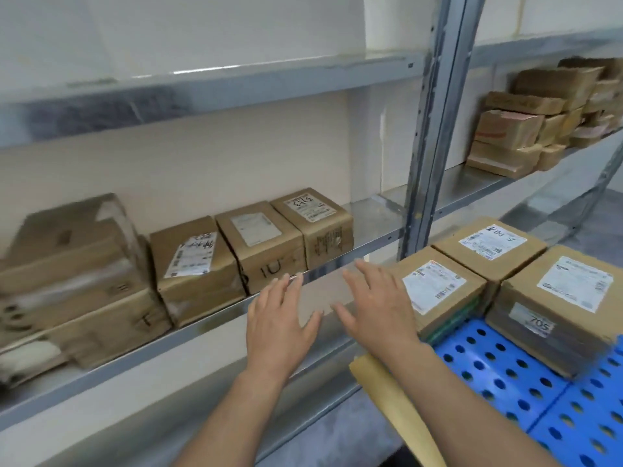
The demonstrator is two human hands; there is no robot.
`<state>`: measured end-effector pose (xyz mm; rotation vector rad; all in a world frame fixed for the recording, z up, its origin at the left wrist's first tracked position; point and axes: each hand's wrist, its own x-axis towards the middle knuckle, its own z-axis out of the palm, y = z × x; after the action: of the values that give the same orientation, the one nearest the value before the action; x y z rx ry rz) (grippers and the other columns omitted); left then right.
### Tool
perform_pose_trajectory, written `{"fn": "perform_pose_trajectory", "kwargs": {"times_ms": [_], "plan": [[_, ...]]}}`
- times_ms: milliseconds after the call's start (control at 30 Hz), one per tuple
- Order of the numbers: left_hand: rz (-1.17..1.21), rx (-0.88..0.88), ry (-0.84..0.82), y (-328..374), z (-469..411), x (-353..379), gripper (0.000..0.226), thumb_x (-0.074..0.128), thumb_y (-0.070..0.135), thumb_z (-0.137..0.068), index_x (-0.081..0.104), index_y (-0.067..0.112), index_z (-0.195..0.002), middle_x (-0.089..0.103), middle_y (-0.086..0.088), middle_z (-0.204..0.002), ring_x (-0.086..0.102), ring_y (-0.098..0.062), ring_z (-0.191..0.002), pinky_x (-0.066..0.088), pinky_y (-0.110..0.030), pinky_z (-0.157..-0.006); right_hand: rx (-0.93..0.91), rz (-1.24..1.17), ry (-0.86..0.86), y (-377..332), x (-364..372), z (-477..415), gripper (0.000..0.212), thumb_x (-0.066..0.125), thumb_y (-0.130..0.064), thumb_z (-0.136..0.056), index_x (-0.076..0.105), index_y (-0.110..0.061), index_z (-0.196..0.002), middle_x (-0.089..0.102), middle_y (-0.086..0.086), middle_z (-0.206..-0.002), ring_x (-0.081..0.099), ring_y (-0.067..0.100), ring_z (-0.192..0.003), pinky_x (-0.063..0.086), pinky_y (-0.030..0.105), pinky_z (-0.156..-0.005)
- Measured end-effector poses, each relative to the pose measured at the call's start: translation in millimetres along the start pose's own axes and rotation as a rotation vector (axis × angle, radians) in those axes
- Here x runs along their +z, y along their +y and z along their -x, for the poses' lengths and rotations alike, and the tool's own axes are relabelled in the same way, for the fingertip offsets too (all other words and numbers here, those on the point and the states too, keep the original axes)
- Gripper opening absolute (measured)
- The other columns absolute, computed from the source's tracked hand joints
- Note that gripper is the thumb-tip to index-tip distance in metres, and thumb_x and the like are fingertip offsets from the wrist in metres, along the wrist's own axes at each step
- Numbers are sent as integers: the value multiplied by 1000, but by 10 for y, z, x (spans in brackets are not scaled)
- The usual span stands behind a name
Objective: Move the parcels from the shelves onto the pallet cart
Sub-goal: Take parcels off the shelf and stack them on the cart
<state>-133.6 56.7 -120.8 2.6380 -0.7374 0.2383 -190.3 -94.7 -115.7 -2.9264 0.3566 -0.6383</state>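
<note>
Both hands are out in front of the grey metal shelf (202,320). The left hand (279,321) is released, fingers straight and spread, grasping nothing, fingertips at the shelf's front edge. The right hand (374,305) just beside it is the same: flat, loose, holding nothing.

On the shelf beyond them, three small brown cardboard parcels with white labels stand in a touching row: the near-left parcel (199,264), the middle parcel (259,244) and the far parcel (313,224). Left of those sits a blurred stack of larger brown boxes (74,281).

Down at the right, the blue perforated plastic pallet cart (505,375) carries three labelled brown cartons (438,294), packed close together. A tan paper sheet (387,396) shows under the right forearm. In the next bay, more stacked brown packages (522,129).
</note>
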Motion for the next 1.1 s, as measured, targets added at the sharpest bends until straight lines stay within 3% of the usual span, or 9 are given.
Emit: {"fn": "perform_pose_trajectory", "kwargs": {"times_ms": [133, 233, 333, 433, 533, 700, 833, 967, 1100], "plan": [[-28, -138, 111, -355, 133, -190, 67, 45, 54, -91, 23, 27, -149, 22, 4, -155, 16, -16, -143, 11, -32, -114, -99, -33, -79, -361, 40, -131, 58, 52, -49, -90, 45, -19, -140, 38, 6, -148, 36, 24, -134, 27, 39, -110], [-47, -249, 163, -654, 199, -417, 68, 43, 56, -91, 23, 26, -148, 22, 3, -155, 15, -16, -143, 11, -33, -114, -159, -85, -71, -693, 126, -249, 52, 59, -47, -83, 63, -14, -122, 58, 10, -129, 56, 28, -116, 44, 43, -96], [-48, -332, 230, -932, 273, -645, 68, 47, 55, -89, 27, 25, -147, 26, 1, -154, 19, -18, -141, 17, -36, -112, -207, -144, -111, -1051, 159, -397, 53, 49, -51, -77, 70, -13, -107, 66, 10, -113, 65, 28, -100, 52, 43, -82], [-22, -417, 281, -1210, 351, -892, 71, 48, 54, -89, 24, 24, -148, 21, 1, -156, 16, -19, -142, 17, -37, -113, -270, -209, -75, -1470, 140, -532, 55, 51, -51, -83, 63, -12, -119, 59, 10, -125, 56, 29, -115, 45, 44, -92], [17, -486, 367, -1528, 423, -1161, 75, 50, 54, -88, 22, 21, -149, 20, -1, -156, 15, -19, -143, 16, -37, -114, -319, -231, -111, -1863, 147, -727, 58, 43, -54, -94, 44, -18, -139, 40, 2, -145, 35, 20, -134, 30, 36, -107], [119, -568, 505, -1951, 424, -1558, 79, 49, 53, -89, 14, 19, -151, 17, -3, -157, 14, -20, -143, 18, -39, -115, -277, -336, -178, -2472, 90, -1029, 62, 37, -55, -95, 37, -17, -143, 39, 5, -145, 36, 22, -132, 36, 36, -101], [189, -648, 449, -2287, 237, -1796, 79, 40, 58, -91, 12, 17, -151, 19, -7, -156, 16, -24, -143, 21, -42, -113, -244, -353, -213, -2850, 95, -1245, 64, 32, -57, -96, 37, -13, -142, 46, 10, -139, 43, 27, -127, 40, 39, -96], [223, -698, 300, -2490, 37, -1879, 73, 28, 64, -91, 27, 17, -147, 40, -10, -146, 38, -28, -133, 37, -45, -105, -197, -395, -277, -3019, 107, -1408, 65, 27, -55, -98, 36, -8, -142, 50, 14, -137, 47, 30, -124, 42, 39, -92], [311, -703, 234, -2605, -37, -1918, 62, 26, 55, -97, 24, 21, -149, 41, -8, -146, 38, -29, -133, 34, -42, -105, -105, -501, -362, -3169, 192, -1436, 60, 29, -48, -100, 36, -6, -142, 52, 18, -134, 50, 33, -122, 41, 40, -96]]}}
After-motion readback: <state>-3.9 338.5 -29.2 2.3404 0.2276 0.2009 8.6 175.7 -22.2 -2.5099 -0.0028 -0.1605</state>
